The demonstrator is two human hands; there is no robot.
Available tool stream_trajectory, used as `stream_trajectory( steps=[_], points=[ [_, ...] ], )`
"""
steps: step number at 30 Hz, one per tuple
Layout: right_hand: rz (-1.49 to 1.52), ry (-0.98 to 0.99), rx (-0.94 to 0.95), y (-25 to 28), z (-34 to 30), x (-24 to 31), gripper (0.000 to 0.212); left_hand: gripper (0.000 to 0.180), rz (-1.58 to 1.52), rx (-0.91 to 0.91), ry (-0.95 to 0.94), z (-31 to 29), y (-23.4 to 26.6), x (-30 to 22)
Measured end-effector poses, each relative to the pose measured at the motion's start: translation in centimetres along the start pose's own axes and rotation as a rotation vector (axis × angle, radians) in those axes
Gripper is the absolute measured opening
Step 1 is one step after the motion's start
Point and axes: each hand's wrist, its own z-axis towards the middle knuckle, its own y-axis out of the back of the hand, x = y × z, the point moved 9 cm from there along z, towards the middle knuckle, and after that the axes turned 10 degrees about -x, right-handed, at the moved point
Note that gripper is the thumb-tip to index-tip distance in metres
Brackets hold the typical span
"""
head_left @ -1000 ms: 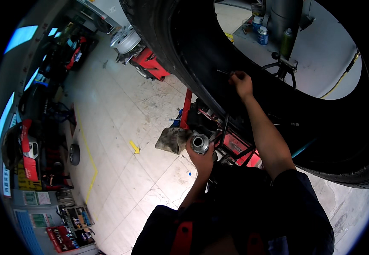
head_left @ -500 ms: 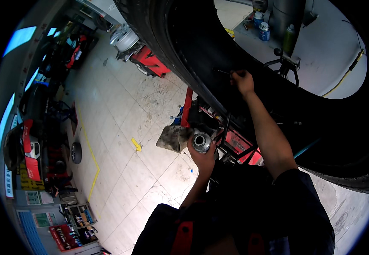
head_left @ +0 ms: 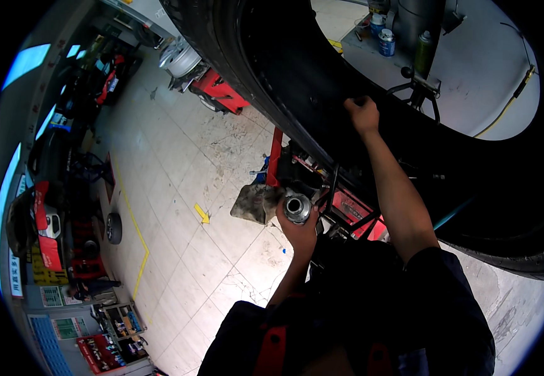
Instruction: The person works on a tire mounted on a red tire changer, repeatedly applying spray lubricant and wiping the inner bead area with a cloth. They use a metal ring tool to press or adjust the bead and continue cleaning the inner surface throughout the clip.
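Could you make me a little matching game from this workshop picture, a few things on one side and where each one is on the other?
Things:
1. small metal can
2. right hand
3. grey rag
4. yellow arrow mark

Places:
A. lying on the floor by the red frame
B. painted on the floor tiles
C. in the grip of the left hand
D. up against the inside of the big black tyre

Pairs: 1-C, 2-D, 3-A, 4-B
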Motion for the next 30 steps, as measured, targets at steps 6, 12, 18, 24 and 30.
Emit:
stream_trajectory(
  steps=[6, 12, 18, 24, 30],
  points=[
    [0.417, -0.066, 0.149, -2.8, -0.6, -0.6, 0.031, 0.067, 0.047, -0.013, -0.022, -0.1, 0.0, -0.2],
    [0.382, -0.059, 0.179, -3.3, -1.1, -0.4, 0.030, 0.068, 0.065, -0.013, -0.017, -0.1, 0.1, -0.6],
    [0.275, -0.004, 0.169, -2.3, -1.8, 0.8, 0.030, 0.068, 0.055, -0.007, -0.010, -0.1, 0.1, -0.6],
    [0.179, 0.013, 0.126, -1.8, -1.7, 0.9, 0.033, 0.067, 0.060, -0.001, -0.010, -0.1, 0.0, -0.2],
    [0.115, -0.031, 0.097, -2.0, -0.7, -0.7, 0.043, 0.072, -0.020, -0.018, 0.046, -0.1, 0.0, 0.3]
  ],
)
